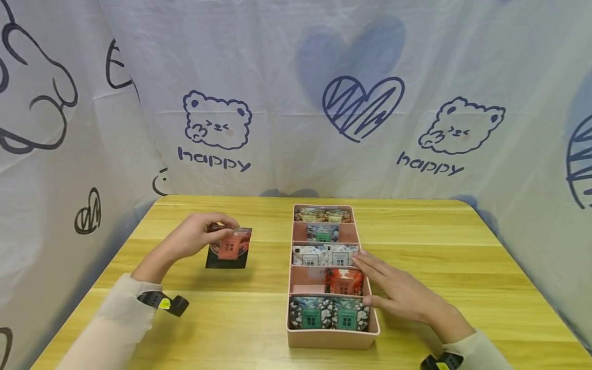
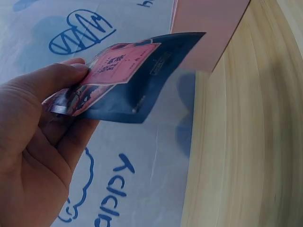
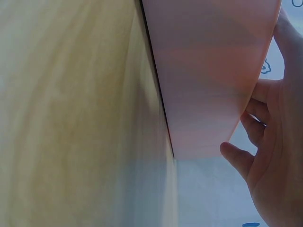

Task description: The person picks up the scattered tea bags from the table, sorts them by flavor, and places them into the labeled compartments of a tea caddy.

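My left hand [image 1: 200,235] pinches a dark tea sachet with a red label [image 1: 229,248] by its upper edge, above the table to the left of a pink box. In the left wrist view the sachet [image 2: 128,78] tilts between thumb and fingers. The long pink box [image 1: 333,339] has several compartments in a row. My right hand [image 1: 407,295] lies along the box's right rim with its fingers extended, touching the edge. A red sachet [image 1: 344,281] sits on the right side of the second compartment from the front; that compartment's left side is bare.
Two green-labelled sachets [image 1: 311,312] fill the front compartment. White sachets [image 1: 311,255] lie in the middle one, a single green-labelled sachet [image 1: 322,233] behind them, and yellowish sachets [image 1: 322,214] at the back. A printed curtain [image 1: 287,61] hangs behind the wooden table [image 1: 444,241].
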